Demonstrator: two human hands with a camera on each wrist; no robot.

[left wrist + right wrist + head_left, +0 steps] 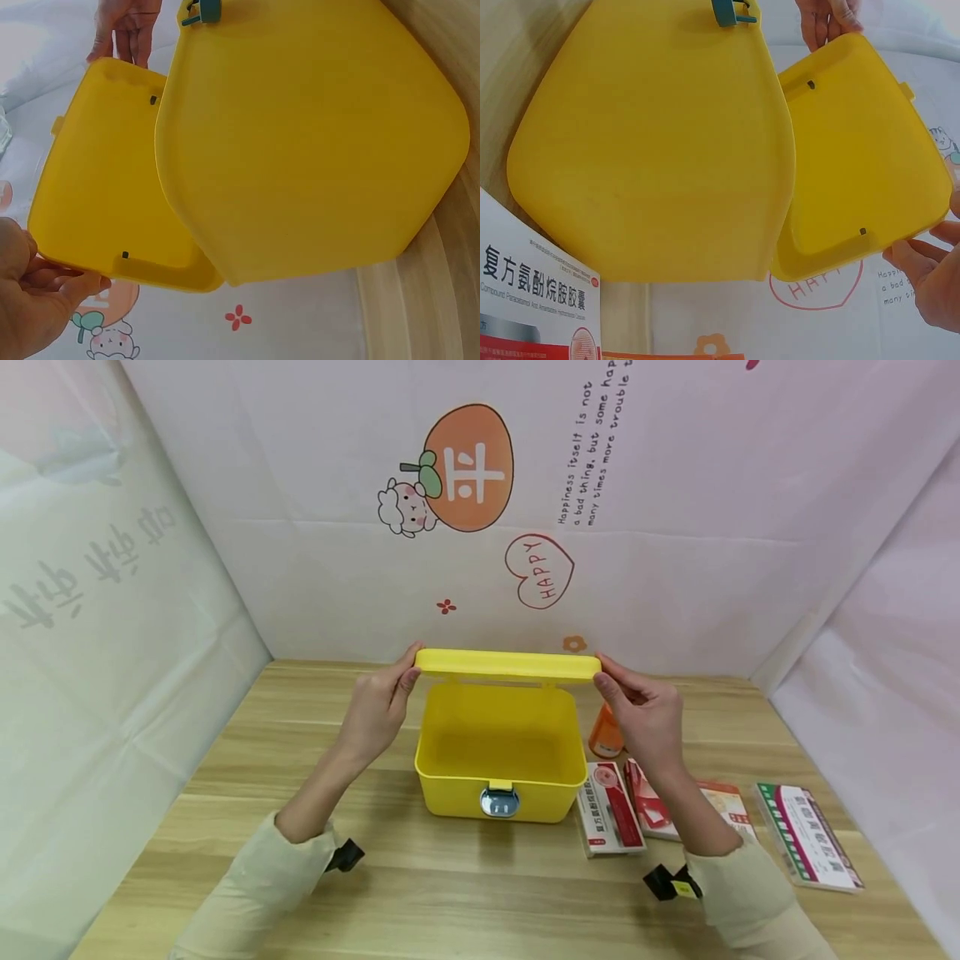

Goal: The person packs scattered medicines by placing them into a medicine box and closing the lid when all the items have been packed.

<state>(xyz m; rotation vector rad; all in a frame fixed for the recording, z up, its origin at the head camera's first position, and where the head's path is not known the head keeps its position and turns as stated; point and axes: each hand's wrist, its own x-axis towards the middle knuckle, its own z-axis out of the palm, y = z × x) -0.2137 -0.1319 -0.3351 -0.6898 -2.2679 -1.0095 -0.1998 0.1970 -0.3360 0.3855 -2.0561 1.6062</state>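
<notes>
A yellow plastic box [457,800] with a metal latch [499,802] on its front stands on the table, its lid [508,665] raised at the back. My left hand [375,714] grips the lid's left end, thumb on the near side. At the opposite end my right hand [651,718] pinches the lid's corner between thumb and fingers. Both wrist views show the lid's inner side [112,172] tilted away from the box body [660,150]. The box's outer side wall fills much of each wrist view.
An orange bottle [606,737] stands right of the box, partly behind my right hand. A red-and-white medicine box [609,810], more cartons [729,802] under my right forearm and a green-and-purple carton [810,837] lie on the wooden table [442,893]. Printed cloth [322,585] hangs behind.
</notes>
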